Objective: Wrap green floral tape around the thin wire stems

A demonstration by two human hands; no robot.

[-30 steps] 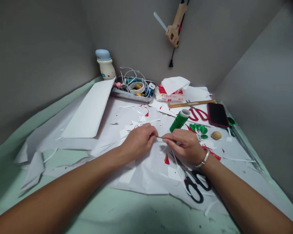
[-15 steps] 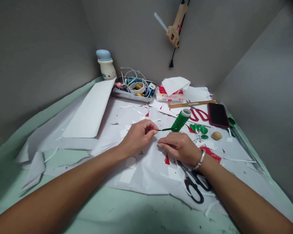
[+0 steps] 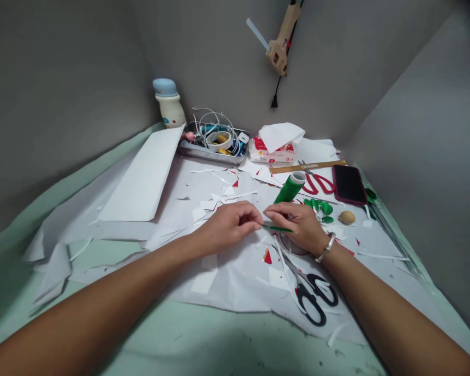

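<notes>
My left hand is closed in a pinch on the thin end of a narrow green strip. The strip points right, its wider part lying just below my right hand's fingers. My right hand, with a silver bracelet at the wrist, is closed, thumb and forefinger together near the left fingertips; whatever is between them is too small to make out. Just behind it a spool of green thread leans to the right. Several small green leaf-shaped pieces lie right of the spool. Black-handled scissors rest below my right hand.
White paper with scraps covers the green table. Toward the back are a metal tray, a tissue pack, red-handled scissors, a wooden ruler and a phone. A folded white card stands left; a glue gun hangs above.
Both hands have come closer to me, the left also slightly right. The green strip has moved away from the spool. My right hand has risen off the black scissors, uncovering more of them.
</notes>
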